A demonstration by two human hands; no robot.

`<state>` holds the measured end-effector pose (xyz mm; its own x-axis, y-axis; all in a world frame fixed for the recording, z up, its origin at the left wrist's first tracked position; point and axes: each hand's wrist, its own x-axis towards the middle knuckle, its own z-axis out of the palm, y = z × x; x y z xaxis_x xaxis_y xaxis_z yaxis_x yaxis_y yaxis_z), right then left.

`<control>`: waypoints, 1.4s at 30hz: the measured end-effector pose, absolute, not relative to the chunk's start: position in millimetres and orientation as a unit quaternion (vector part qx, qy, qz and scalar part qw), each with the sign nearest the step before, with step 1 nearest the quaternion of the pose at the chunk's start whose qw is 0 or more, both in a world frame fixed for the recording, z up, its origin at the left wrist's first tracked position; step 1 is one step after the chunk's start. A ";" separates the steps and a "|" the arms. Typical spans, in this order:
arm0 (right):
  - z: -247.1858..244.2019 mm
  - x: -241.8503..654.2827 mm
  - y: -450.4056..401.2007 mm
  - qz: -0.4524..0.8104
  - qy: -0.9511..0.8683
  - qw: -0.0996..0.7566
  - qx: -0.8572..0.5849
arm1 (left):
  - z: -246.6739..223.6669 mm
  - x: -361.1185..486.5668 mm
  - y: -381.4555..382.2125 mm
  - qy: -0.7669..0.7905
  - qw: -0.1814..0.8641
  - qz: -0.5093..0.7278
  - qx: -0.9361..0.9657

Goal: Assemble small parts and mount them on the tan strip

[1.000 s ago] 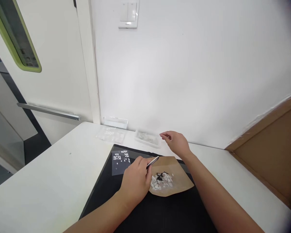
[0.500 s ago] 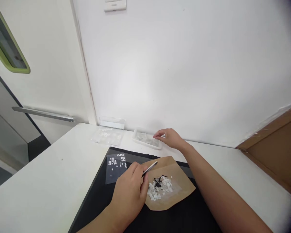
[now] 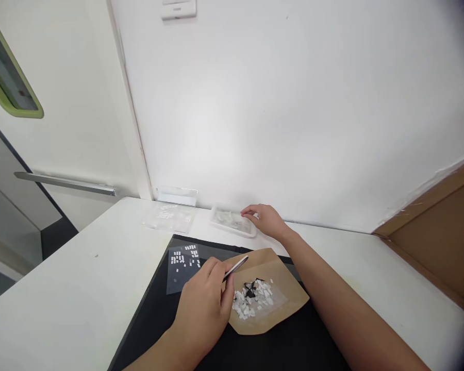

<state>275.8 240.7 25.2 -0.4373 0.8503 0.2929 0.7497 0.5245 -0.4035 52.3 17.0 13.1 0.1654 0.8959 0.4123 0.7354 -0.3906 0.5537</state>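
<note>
My left hand (image 3: 204, 304) is closed around a pair of tweezers (image 3: 236, 267), whose silver end points up and to the right. Below that end lies a brown paper sheet (image 3: 272, 263) bearing a heap of small white pieces (image 3: 261, 293) and some black scraps (image 3: 250, 291). My right hand (image 3: 268, 219) reaches to the right end of a shallow white tray (image 3: 232, 233), thumb and fingertips pinched together over it. Whatever is between those fingertips is too small to make out. Thin clear pieces (image 3: 228, 217) lie inside the tray.
Left of my left hand, a clear sheet (image 3: 174, 283) with small white rectangles rests on a black mat (image 3: 150, 319). A clear plastic case (image 3: 170, 219) stands open by the wall. The white table (image 3: 81, 278) meets the wall behind the tray.
My right hand has shifted slightly left over the tray, its fingers still pinched. The left hand keeps its hold on the tweezers. The whole view has moved a little.
</note>
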 end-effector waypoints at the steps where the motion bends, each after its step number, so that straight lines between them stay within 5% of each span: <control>1: 24.3 275.5 240.6 0.107 -0.842 0.234 -0.475 | 13.4 52.2 17.1 0.540 0.115 0.354 0.755; 19: 16.0 271.1 243.7 0.071 -0.874 0.161 -0.452 | 16.2 54.2 17.3 0.540 0.108 0.347 0.759; 42: 29.3 279.2 240.2 0.285 -0.791 0.312 -0.442 | 15.1 52.6 19.6 0.542 0.108 0.350 0.756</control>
